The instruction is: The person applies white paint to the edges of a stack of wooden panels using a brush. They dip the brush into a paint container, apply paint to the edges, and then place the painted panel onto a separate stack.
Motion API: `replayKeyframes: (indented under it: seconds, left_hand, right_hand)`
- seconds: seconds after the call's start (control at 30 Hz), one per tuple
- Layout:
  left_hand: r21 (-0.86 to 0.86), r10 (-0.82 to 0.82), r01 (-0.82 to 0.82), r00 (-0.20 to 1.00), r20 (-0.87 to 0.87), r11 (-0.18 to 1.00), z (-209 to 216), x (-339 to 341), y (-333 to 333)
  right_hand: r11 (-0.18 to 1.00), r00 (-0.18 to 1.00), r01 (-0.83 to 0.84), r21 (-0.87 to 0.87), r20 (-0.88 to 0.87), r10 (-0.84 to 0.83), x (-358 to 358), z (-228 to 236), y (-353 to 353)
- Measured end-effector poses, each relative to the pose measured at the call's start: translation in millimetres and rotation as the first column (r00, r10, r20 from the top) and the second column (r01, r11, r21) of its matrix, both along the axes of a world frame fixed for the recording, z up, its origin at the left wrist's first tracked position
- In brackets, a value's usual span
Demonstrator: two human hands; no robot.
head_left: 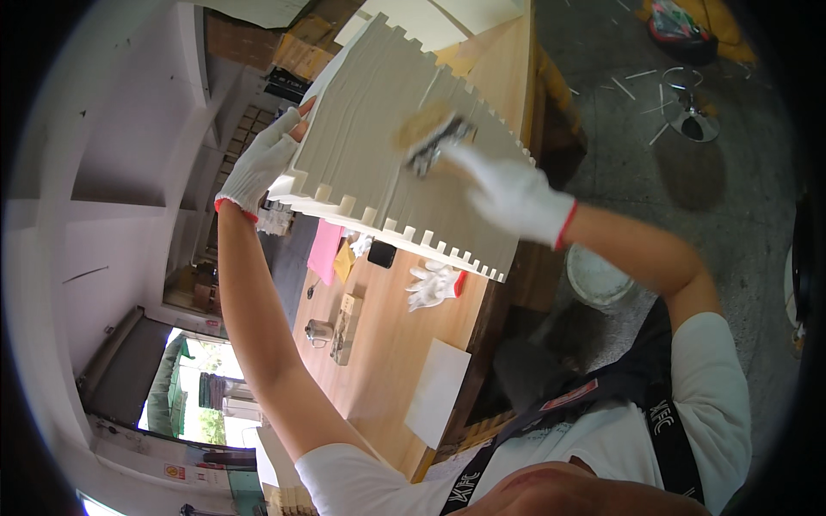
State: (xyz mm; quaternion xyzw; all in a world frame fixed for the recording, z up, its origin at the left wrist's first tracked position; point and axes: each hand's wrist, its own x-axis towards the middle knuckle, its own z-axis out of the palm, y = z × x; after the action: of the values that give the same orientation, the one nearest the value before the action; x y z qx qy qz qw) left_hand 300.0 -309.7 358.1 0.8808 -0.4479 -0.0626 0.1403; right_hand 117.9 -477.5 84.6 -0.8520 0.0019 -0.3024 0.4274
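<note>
A large block of stacked pale boards (353,129) with notched, comb-like edges stands tilted in view above the workbench. My left hand (262,163), in a white knit glove with bare fingertips, grips its left edge with the fingers bent against the side. Over the block's broad face, my right hand (516,193) holds a wide brush (439,142) with tan bristles. That hand and the brush are blurred by motion. The right glove is white too, with a red cuff. Its fingers are closed round the brush handle, which is mostly hidden.
On the wooden workbench (379,370) lie a spare glove (434,285), a dark phone (381,253), a pink sheet (325,249), a wooden block (346,328), a glass mug (318,332) and a white sheet (437,391). A bucket (598,275) stands on the floor at right.
</note>
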Motion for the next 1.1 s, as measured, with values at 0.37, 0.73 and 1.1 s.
replayKeyframes:
  seconds: [0.37, 0.73, 1.1]
  left_hand:
    - [-0.080, -0.070, 0.061, 0.991, -0.115, 0.995, 1.4, 14.8, 3.4]
    - [-0.050, -0.019, 0.022, 0.998, 0.056, 0.998, -5.7, 0.6, 3.9]
    - [-0.165, -0.004, 0.028, 0.989, 0.145, 0.986, -7.8, -1.4, 40.3]
  right_hand:
    - [0.740, 0.989, -0.092, 0.666, -0.029, 0.148, -0.8, -2.6, -52.3]
    - [0.938, 0.953, -0.240, 0.252, 0.244, 0.179, -45.3, -46.4, 55.2]
    - [0.865, 0.952, -0.300, 0.402, 0.183, 0.245, -45.1, -35.4, 125.2]
